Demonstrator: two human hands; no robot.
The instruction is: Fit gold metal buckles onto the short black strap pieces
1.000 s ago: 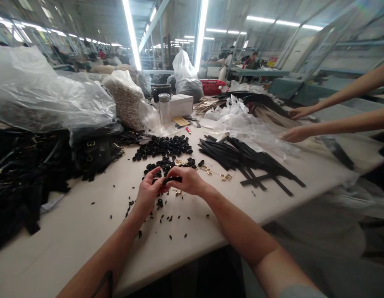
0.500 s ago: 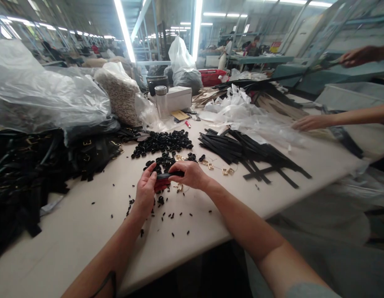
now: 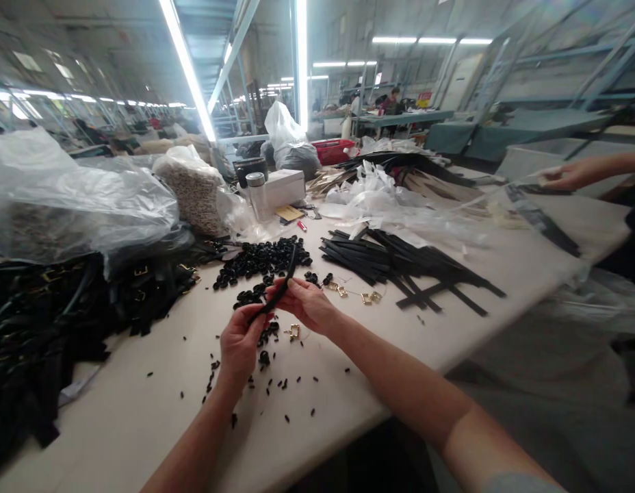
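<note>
Both my hands hold one thin black strap (image 3: pixel 284 281) above the white table (image 3: pixel 143 411). My left hand (image 3: pixel 240 342) pinches its near end, fingers closed. My right hand (image 3: pixel 307 301) grips it further up, and the free end sticks up and away from me. A pile of small black loops (image 3: pixel 261 257) lies just beyond my hands. Gold buckles (image 3: pixel 369 296) and tiny black bits (image 3: pixel 287 383) are scattered around them. A fan of black straps (image 3: pixel 399 260) lies to the right.
A heap of black belts (image 3: pixel 50 308) fills the left side under clear plastic bags (image 3: pixel 81 198). A white box (image 3: pixel 284 186) and a metal cup (image 3: pixel 256 195) stand at the back. Another person's hand (image 3: pixel 564 174) handles plastic at the far right.
The strap was held level between my hands; now it is tilted, its far end pointing up. My left hand has dropped nearer to me. The other person's hands have moved back.
</note>
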